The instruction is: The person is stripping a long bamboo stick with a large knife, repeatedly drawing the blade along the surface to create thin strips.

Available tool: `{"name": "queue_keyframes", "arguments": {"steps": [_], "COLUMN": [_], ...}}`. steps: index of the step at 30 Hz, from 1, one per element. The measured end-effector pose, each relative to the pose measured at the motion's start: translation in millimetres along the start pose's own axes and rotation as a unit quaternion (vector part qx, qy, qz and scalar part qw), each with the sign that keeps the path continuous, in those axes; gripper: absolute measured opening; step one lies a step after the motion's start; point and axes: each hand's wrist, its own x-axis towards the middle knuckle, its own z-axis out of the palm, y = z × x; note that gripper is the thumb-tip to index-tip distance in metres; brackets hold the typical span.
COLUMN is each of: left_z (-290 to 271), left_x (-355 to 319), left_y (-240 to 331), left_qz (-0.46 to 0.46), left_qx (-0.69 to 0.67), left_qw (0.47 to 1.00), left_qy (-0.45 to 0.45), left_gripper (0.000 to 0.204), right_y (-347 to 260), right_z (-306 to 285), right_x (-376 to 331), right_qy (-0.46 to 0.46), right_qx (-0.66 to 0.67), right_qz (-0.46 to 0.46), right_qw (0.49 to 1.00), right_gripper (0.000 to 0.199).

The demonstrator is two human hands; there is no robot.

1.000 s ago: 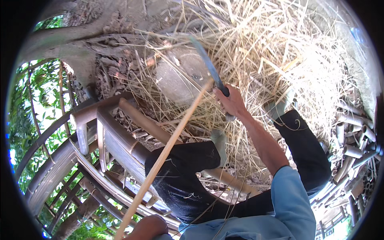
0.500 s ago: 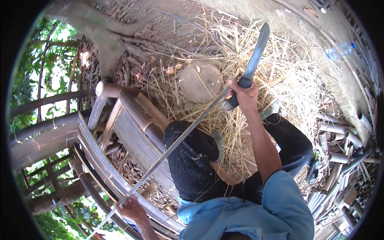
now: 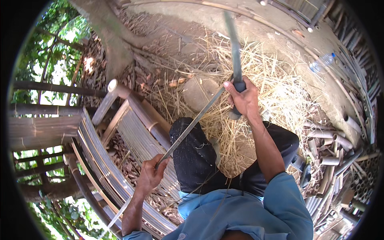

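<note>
My right hand (image 3: 245,98) is closed round the dark handle of a machete (image 3: 235,50), whose long blade points away from me and is slightly blurred. The thumb side of that hand meets the far end of a long, thin bamboo strip (image 3: 192,125); whether it pinches the strip, I cannot tell. Closer to me, on the left, my left hand (image 3: 152,174) is closed on the same strip. It slants across my left knee, and its near part runs on past my left forearm toward the lower left.
A bamboo bench (image 3: 140,136) stands at my left. Beyond my knees are a round wooden block (image 3: 198,92) and a heap of pale shavings (image 3: 276,88). Cut bamboo pieces (image 3: 332,160) lie at the right, and a plastic bottle (image 3: 322,63) farther off. A tree trunk (image 3: 116,52) rises far left.
My left hand has moved up and right along the strip, nearer my knee. The machete has swung from leaning right to nearly straight ahead. The whole view has shifted slightly.
</note>
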Motion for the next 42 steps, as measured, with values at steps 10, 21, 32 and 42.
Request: {"name": "queue_keyframes", "arguments": {"steps": [10,21,32,42], "left_z": [11,39,42,49], "left_x": [11,1,-8,-9], "left_y": [1,38,44,44], "left_qz": [0.020,0.016,0.018,0.063], "left_qx": [-0.032,-0.065,-0.071,-0.052], "left_qw": [0.991,0.990,0.990,0.991], "left_qy": [0.130,0.125,0.122,0.104], "left_gripper": [0.031,0.021,0.022,0.020], "right_y": [30,40,45,57], "right_z": [-46,-65,-87,-118], "right_x": [-77,-87,-83,-56], "right_qy": [0.039,-0.030,-0.026,0.058], "right_qx": [-0.268,-0.369,-0.352,-0.409], "right_qz": [-0.027,-0.139,-0.127,-0.130], "right_qw": [0.962,0.918,0.927,0.902], "right_gripper": [0.043,0.058,0.066,0.069]}}
